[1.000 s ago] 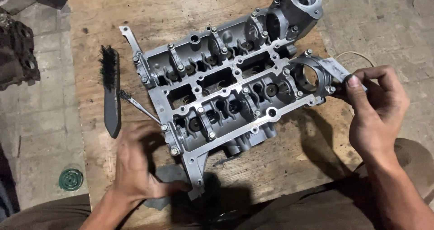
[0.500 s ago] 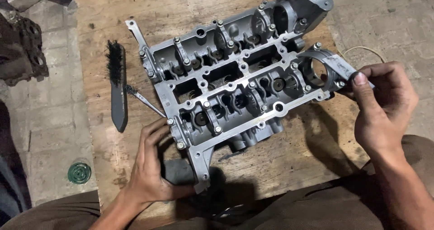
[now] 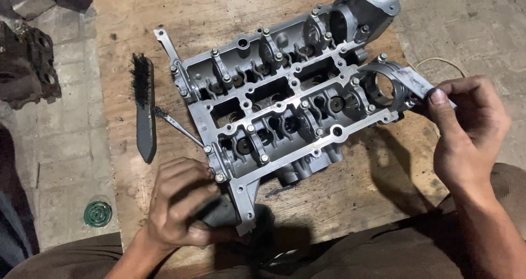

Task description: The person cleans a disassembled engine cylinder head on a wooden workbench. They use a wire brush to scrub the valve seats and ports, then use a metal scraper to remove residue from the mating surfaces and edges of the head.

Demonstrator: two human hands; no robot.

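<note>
The grey metal cylinder head (image 3: 285, 98) lies slantwise across the wooden table (image 3: 219, 16), valve gear facing up, and both hands are on it. The left hand (image 3: 183, 202) is wrapped tight around the near bottom corner by the bracket, while the right hand (image 3: 466, 131) pinches the flat metal tab at the far right end between thumb and fingers. A wire brush (image 3: 143, 106) lies left of the casting, well apart from either hand.

Wooden board (image 3: 164, 27) on stone floor (image 3: 66, 164) carries grey cylinder head (image 3: 285, 92) lying diagonally; wire brush (image 3: 143, 106) well left of head, small brush (image 3: 178, 126) between them; green cap (image 3: 98, 214) on floor, lower left of head.
</note>
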